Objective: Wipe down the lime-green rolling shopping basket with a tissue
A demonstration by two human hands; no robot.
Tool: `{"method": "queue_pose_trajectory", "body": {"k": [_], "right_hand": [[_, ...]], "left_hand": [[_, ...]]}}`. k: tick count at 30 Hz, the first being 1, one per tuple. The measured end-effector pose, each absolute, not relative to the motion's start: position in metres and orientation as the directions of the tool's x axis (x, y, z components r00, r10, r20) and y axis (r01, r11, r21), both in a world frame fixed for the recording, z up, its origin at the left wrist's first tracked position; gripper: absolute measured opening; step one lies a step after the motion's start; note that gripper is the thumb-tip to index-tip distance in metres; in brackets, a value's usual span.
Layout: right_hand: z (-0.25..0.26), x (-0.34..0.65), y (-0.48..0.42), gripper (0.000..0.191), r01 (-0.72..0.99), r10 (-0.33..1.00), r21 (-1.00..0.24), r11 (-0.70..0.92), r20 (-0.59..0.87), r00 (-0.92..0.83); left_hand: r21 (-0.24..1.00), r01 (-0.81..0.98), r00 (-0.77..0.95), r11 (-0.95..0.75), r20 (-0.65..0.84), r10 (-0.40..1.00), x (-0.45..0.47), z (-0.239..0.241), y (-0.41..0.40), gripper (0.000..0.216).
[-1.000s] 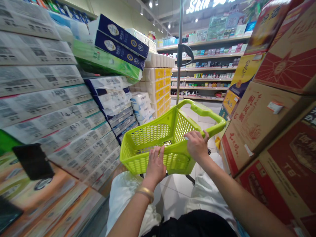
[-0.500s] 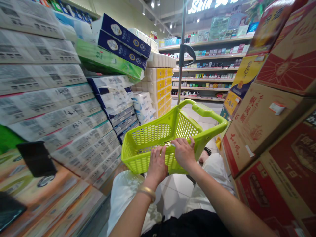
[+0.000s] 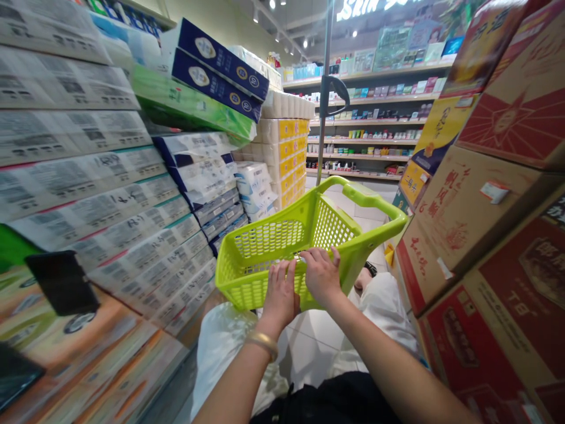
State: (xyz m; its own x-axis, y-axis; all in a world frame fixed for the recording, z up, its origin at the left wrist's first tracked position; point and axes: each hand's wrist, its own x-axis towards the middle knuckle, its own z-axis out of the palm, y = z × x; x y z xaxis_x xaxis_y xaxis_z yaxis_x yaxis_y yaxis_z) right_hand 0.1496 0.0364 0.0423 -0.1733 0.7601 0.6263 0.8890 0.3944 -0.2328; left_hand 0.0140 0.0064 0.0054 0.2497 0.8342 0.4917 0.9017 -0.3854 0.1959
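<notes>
Shopping basket (image 3: 313, 215): just beyond white trousers (image 3: 220, 353)
Left hand (image 3: 281, 291): fingers over near rim (image 3: 251, 279), can't tell if clamped
Right hand (image 3: 322, 275): just beside, ditto
Steadiness: wider hand spacing probably helps

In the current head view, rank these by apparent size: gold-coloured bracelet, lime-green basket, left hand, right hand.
1. Lime-green basket
2. Left hand and right hand: too alike to rank
3. Gold-coloured bracelet
</notes>
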Motion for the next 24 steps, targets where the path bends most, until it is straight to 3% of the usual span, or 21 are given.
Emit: {"method": "queue_pose_trajectory", "body": {"k": [8, 17, 24], "right_hand": [[0.059, 0.201, 0.047, 0.035, 0.937, 0.721, -0.241, 0.254, 0.693, -0.017], [0.045, 0.151, 0.034, 0.029, 0.9, 0.785, -0.226, 0.372, 0.594, -0.175], [0.067, 0.212, 0.049, 0.035, 0.94, 0.737, -0.262, 0.217, 0.676, 0.019]], "left_hand": [[0.219, 0.915, 0.196, -0.338, 0.489, 0.85, 0.024, 0.007, 0.008, 0.079], [0.227, 0.941, 0.115, -0.252, 0.485, 0.867, 0.035, 0.014, 0.01, 0.067], [0.217, 0.947, 0.106, -0.238, 0.486, 0.867, 0.036, 0.012, 0.012, 0.067]]}}
